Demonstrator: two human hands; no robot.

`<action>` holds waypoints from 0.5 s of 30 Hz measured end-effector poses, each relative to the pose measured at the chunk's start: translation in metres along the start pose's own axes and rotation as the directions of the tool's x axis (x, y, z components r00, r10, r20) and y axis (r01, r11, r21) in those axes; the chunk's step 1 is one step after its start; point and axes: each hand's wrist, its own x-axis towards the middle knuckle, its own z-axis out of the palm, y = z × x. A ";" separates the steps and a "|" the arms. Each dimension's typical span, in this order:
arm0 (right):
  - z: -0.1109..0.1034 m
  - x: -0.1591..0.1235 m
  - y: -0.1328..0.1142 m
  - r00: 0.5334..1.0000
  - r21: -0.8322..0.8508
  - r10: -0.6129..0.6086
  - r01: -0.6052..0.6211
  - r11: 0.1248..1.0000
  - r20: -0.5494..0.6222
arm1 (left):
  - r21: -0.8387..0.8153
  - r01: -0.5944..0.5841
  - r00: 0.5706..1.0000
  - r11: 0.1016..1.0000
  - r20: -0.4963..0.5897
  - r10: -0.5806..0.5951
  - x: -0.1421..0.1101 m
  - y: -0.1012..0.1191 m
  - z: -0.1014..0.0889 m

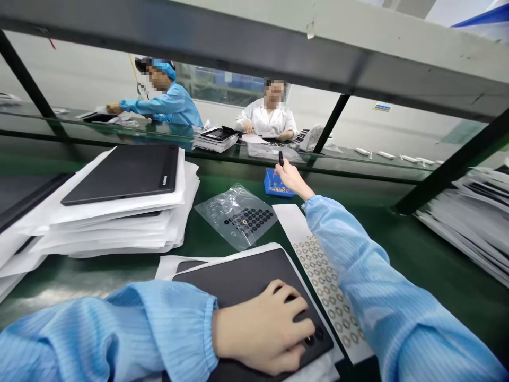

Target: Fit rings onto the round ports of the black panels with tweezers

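My left hand (264, 329) lies palm down with its fingers apart on a dark grey tablet back panel (242, 273), close to two round camera openings at its right corner. White paper shows under the panel. Farther out, my right hand (292, 179) is closed around a black pen-like tool (281, 158); its lower end is hidden. The hand is just over a blue tray (271, 188) of small gold-coloured parts. Beneath my right forearm runs a white strip (287, 215) with rows of ring-shaped pieces. A clear plastic bag (214, 208) with black rings lies left of it.
At left stands a tall stack of dark panels (123, 172) with white paper between them. More stacked sheets (473, 223) are at the right edge. A shelf beam (254, 37) crosses overhead with slanted black posts. Two co-workers (177, 103) sit beyond the bench.
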 end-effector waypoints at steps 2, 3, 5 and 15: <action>0.000 -0.001 -0.003 1.000 -0.058 0.018 -0.016 0.998 0.025 | 0.012 -0.001 1.000 1.000 0.002 0.001 0.000 0.000 -0.001; 0.000 -0.001 -0.003 0.999 -0.088 0.028 -0.025 0.996 0.034 | 0.021 0.000 1.000 1.000 0.004 0.000 0.000 0.001 -0.001; -0.003 0.001 -0.003 0.998 -0.145 0.049 -0.041 0.989 0.048 | 0.038 0.000 1.000 0.999 0.010 0.000 0.000 0.001 -0.001; 0.015 -0.009 -0.021 0.941 -0.377 0.044 0.091 0.922 0.334 | 0.069 -0.020 0.999 0.997 0.027 0.018 0.001 0.001 -0.003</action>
